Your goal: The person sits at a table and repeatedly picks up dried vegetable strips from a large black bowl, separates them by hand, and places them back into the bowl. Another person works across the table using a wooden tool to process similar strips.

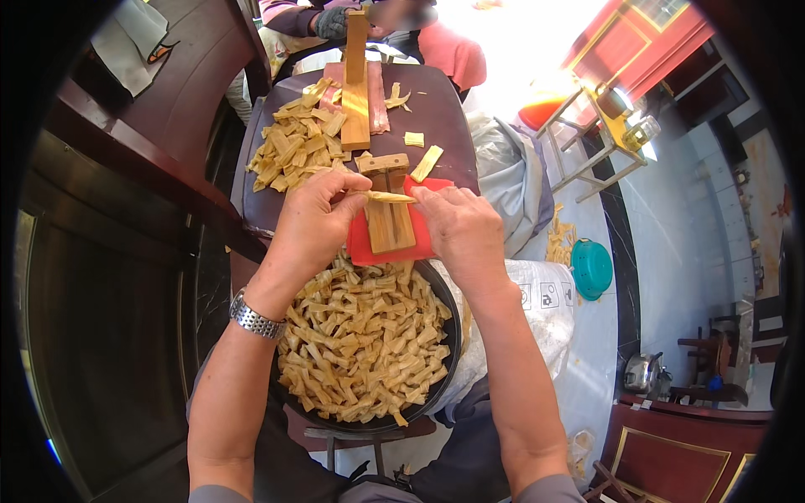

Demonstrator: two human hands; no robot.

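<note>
Between them, my left hand (pixel 324 210) and my right hand (pixel 459 220) stretch a narrow yellowish strip (pixel 390 197), each pinching one end. Directly beneath the strip is a small wooden jig (pixel 391 229) with a lengthwise slot and a raised block at its far end. It rests on a red cloth (pixel 358 248). To the left of the jig lies a heap of flat, pale yellow pieces (pixel 292 148), and two loose pieces (pixel 427 163) lie to its right. Below my hands, a round black pan (pixel 454 352) holds many knotted yellowish pieces (pixel 371 339).
Across the dark seat (pixel 440 113), a person's gloved hand (pixel 331 24) is near a second wooden jig (pixel 356 107). White sacks (pixel 534 314) stand at my right. A teal plastic basket (pixel 591 269) and a small wooden stool (pixel 604 126) are farther right. Dark wooden furniture (pixel 113 283) borders the left.
</note>
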